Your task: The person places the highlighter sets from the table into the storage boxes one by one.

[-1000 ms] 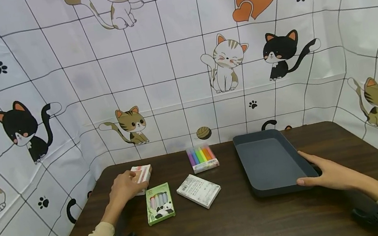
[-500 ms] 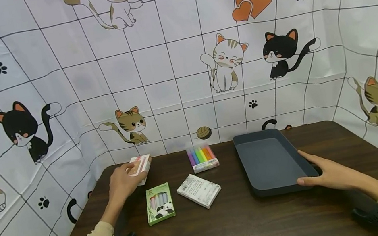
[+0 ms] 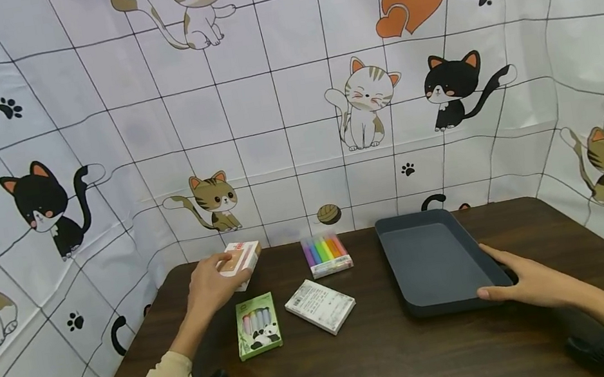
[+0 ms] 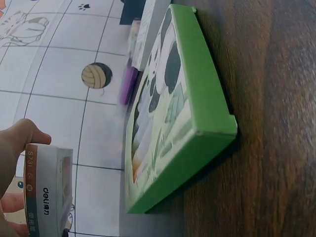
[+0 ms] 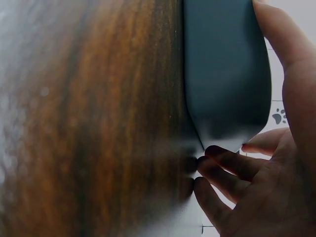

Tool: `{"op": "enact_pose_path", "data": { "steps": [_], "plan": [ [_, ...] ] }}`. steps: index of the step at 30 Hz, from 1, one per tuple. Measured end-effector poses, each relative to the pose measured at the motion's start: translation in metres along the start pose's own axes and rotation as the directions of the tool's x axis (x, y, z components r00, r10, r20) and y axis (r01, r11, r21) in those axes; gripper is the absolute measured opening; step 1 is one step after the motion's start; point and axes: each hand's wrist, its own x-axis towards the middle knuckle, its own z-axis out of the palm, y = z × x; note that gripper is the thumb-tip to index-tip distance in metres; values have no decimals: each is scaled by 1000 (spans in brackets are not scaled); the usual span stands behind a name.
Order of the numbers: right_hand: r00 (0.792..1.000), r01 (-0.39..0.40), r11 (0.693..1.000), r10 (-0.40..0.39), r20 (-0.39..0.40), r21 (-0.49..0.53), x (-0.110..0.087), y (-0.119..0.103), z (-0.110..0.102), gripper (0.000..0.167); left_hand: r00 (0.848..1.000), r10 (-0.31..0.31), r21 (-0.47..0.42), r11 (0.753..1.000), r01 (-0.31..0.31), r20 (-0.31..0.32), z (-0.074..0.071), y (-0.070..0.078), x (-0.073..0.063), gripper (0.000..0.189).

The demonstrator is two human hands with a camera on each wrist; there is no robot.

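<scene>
My left hand point(image 3: 210, 288) pinches a small white box with an orange-brown panel point(image 3: 242, 259) at the far left of the table, thumb on one side and fingers on the other. In the left wrist view, "deli" is printed on the side of this box point(image 4: 49, 197), which is raised and tilted. My right hand point(image 3: 532, 279) grips the near right corner of a dark grey tray point(image 3: 433, 266), its thumb at the near rim and its fingers along the right side. The right wrist view shows several fingertips at the wall of the tray point(image 5: 227, 64).
Near the left hand lies a green panda box of coloured pens point(image 3: 257, 325). To its right is a white box with printed text point(image 3: 321, 306), and behind that a clear pack of rainbow markers point(image 3: 326, 255). A cat-print curtain point(image 3: 278, 107) hangs behind the brown table point(image 3: 375, 366).
The left hand has lifted the white and orange-brown box and moved it slightly back and to the right. The right hand and tray have stayed in place; the head view has shifted a little.
</scene>
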Motion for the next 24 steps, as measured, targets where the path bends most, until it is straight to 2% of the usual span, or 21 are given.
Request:
{"op": "enact_pose_path", "data": {
  "steps": [4, 7, 12, 18, 24],
  "plan": [
    [1000, -6, 1000, 6, 7, 5, -2, 0, 0, 97, 1000, 5, 7, 1000, -5, 5, 4, 6, 2, 66],
    [1000, -11, 1000, 11, 12, 8, -3, 0, 0, 97, 999, 32, 4, 999, -32, -3, 9, 16, 4, 66],
    [1000, -11, 1000, 10, 16, 18, -5, 1, 0, 96, 995, 101, -30, 994, -102, -14, 25, 44, 11, 63],
    [1000, -4, 1000, 4, 15, 16, -4, 0, 0, 96, 992, 128, -65, 990, -128, 1, 42, 73, 13, 64],
    [1000, 1, 1000, -1, 22, 24, 0, -1, 2, 97, 992, 129, -56, 990, -128, 10, 44, 82, 9, 64]
  ]
}}
